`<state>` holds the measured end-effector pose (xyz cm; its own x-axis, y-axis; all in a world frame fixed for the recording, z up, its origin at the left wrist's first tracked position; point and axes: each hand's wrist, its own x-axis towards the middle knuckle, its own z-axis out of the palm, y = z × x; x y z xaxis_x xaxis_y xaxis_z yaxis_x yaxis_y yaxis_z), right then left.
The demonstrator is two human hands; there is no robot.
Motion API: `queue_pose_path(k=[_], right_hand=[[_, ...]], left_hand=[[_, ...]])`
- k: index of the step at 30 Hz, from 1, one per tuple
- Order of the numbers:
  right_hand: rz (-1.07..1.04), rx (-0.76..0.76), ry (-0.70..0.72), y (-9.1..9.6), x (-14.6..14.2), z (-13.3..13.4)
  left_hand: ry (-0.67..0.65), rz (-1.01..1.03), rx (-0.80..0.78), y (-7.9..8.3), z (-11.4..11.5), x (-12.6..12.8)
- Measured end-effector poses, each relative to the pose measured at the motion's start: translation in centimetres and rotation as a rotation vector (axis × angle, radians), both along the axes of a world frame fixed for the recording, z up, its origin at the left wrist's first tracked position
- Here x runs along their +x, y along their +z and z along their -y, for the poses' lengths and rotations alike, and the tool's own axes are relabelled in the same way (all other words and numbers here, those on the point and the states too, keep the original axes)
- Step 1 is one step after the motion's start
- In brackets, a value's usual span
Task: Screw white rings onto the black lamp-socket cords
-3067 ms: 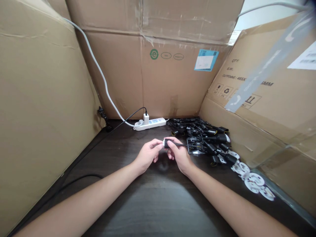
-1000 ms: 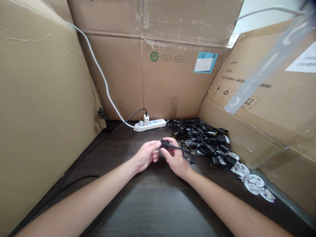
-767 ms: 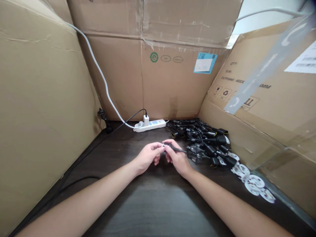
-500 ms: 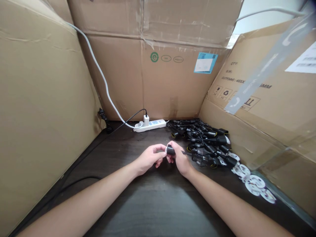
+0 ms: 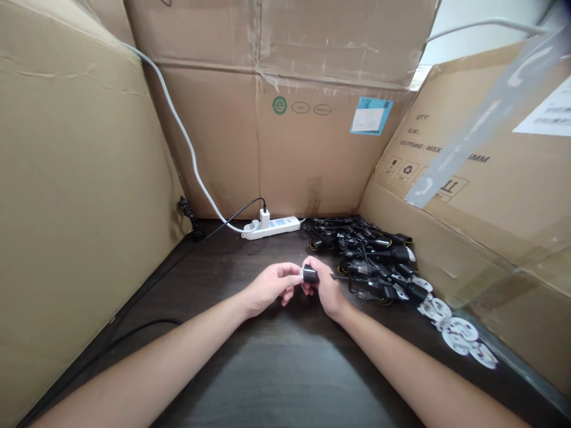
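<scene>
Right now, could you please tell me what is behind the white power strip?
Behind the white power strip stands a brown cardboard box; the strip covers the box's lowest edge, so any gap there cannot be seen.

**Cartons and a power strip around a dark desk**

Three big corrugated cartons point(image 5: 285, 148) stand around the back and sides of a dark wood desk point(image 5: 276, 380), the one on the left point(image 5: 75, 208) leaning in and the one on the right point(image 5: 446, 238) tilted back. The back carton carries a green round logo point(image 5: 279, 105) and a blue-and-white label point(image 5: 371, 116). The right one shows printed handling symbols point(image 5: 407, 169), a white paper label point(image 5: 546, 113) and a clear plastic strip point(image 5: 486, 113). A white power strip point(image 5: 272, 227) sits against the back carton, with a thick white cable point(image 5: 185, 148) curving down into it. A white charger point(image 5: 264, 218) is plugged in, its thin black cable point(image 5: 232, 214) running off toward the left corner. A thicker black cable point(image 5: 143, 326) lies along the desk.
</scene>
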<state>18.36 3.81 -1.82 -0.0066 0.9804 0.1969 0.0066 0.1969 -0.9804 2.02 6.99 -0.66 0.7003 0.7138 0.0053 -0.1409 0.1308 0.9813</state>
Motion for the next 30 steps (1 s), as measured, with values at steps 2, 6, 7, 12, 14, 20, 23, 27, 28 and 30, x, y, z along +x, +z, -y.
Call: queue_pose_path(k=[2, 6, 7, 12, 14, 20, 23, 27, 28, 30], right_hand=[[0.017, 0.001, -0.002, -0.1, 0.0, 0.0], [0.015, -0.017, 0.001, 0.0, 0.0, 0.0], [0.004, -0.024, 0.003, 0.0, -0.1, 0.0], [-0.072, -0.018, -0.005, 0.2, -0.2, 0.2], [-0.086, -0.012, 0.000, 0.2, -0.1, 0.1], [-0.056, -0.027, 0.041, 0.5, -0.1, 0.1], [-0.027, -0.027, 0.058, 0.7, -0.2, 0.2], [0.015, -0.023, 0.060, 0.8, -0.2, 0.3], [0.021, -0.021, 0.058, 0.8, -0.2, 0.3], [0.034, -0.019, 0.052, 0.8, -0.2, 0.2]], left_hand=[[-0.007, 0.002, -0.023, 0.0, 0.0, 0.0], [0.018, -0.048, 0.034, 0.2, 0.5, 0.3], [0.035, -0.073, 0.074, 0.3, 0.7, 0.4], [0.138, -0.202, 0.488, 0.2, 2.1, 0.7], [0.164, -0.261, 0.640, 0.1, 2.4, 0.6], [0.148, -0.309, 0.744, -0.1, 2.3, 0.2], [0.127, -0.292, 0.727, -0.1, 2.2, 0.3], [0.134, -0.313, 0.698, -0.2, 2.1, 0.4], [0.138, -0.313, 0.682, -0.2, 2.0, 0.4], [0.139, -0.303, 0.643, -0.2, 1.9, 0.5]])
